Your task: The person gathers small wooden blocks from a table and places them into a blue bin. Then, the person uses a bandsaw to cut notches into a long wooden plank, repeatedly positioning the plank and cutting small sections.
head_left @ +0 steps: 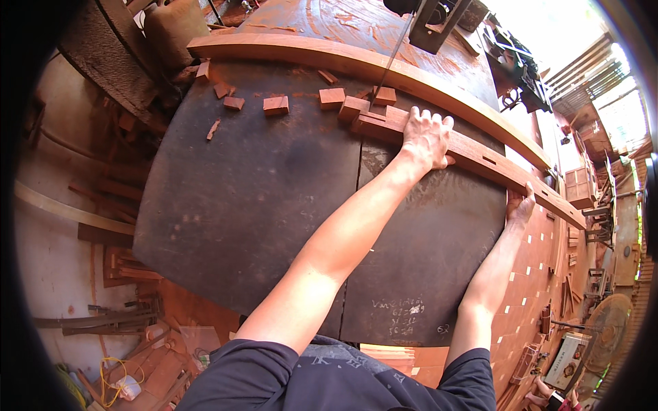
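A long reddish wooden beam with slots cut in its face lies slantwise across a dark saw table. My left hand is closed over the beam near its left end, fingers hooked over the far edge. Farther right, past the table edge, my right hand grips the same beam from the near side, its fingers partly hidden beneath. A thin saw blade comes down to the beam's notched left end, a short way left of my left hand. A wood offcut sits against that end.
Behind the beam, a long wooden board runs across the table. Several small wood blocks lie left of the blade. A dark blade guide hangs above. Sawdust covers the far tabletop. At right are a round fan and a tiled floor.
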`<state>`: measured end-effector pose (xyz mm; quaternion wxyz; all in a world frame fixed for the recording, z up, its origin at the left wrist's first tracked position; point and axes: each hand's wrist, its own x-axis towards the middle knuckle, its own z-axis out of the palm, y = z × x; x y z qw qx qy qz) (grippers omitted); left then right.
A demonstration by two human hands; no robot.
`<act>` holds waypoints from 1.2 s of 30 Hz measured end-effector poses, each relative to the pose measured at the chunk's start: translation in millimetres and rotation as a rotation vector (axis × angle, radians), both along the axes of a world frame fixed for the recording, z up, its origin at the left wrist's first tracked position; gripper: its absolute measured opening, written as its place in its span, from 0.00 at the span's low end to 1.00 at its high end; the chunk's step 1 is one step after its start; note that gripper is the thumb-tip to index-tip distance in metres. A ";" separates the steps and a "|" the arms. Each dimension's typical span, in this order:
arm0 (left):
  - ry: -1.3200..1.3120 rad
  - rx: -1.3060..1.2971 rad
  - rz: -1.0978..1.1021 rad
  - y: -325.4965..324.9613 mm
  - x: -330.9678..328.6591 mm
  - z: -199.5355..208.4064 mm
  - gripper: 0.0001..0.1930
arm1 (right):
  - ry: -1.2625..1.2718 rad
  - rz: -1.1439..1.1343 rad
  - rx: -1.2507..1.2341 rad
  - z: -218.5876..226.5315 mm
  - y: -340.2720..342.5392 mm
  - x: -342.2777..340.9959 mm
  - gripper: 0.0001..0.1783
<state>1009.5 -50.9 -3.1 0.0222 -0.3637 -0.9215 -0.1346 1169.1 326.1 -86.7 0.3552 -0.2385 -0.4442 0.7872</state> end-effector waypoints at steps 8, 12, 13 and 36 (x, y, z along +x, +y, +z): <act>0.015 -0.011 -0.010 0.2 -1.2 -1.4 0.47 | -0.002 -0.009 0.021 0.1 -2.0 -0.1 0.25; 0.020 -0.012 -0.016 -0.1 -1.6 -2.1 0.48 | -0.007 0.000 0.024 -0.2 -1.6 0.5 0.25; 0.021 -0.011 -0.017 -0.4 -1.8 -2.2 0.48 | -0.008 0.002 0.030 -0.4 -1.3 0.4 0.25; 0.038 0.012 -0.033 -2.4 -4.3 -1.9 0.45 | 0.009 -0.091 0.006 0.5 -8.7 -4.7 0.31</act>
